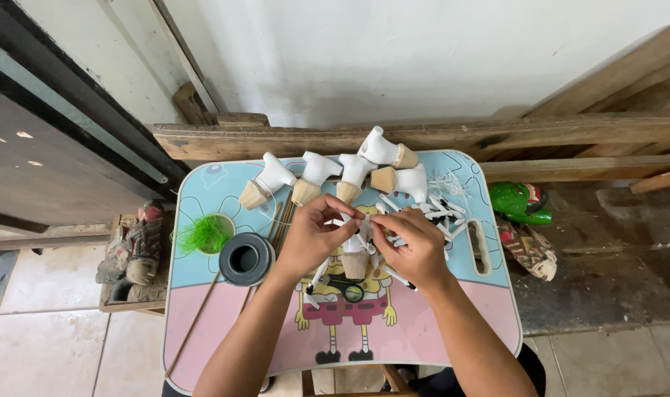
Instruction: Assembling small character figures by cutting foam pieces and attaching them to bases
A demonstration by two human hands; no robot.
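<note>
While both your forearms reached up from the near edge of the small pink-and-blue table, your hands met over its middle, fingertips turned in toward each other. Your left hand was curled, thumb and forefinger pinched on a white piece at the top of the wooden cone that stood between your palms; your right hand was curled too, its fingers closed on the same white piece from the other side, knuckles up and wrist bent slightly inward. Just beyond your fingers a row of white figures on wooden cones lay tipped along the far edge of the table, close to the worn wooden beam behind it. Right of your right hand a scatter of small white sticks with dark tips lay beside the handle slot cut through the tabletop. Left of your left hand a dark roll of tape sat almost touching your wrist, with a tuft of green fibre beyond it and thin wooden skewers slanting toward the near left corner. Scissors lay under your hands, partly hidden. Open tabletop remained mostly on the pink part near you, at both sides of your forearms. Off the right edge, a green carved figure lay on the dark bench, well apart from your hands.
</note>
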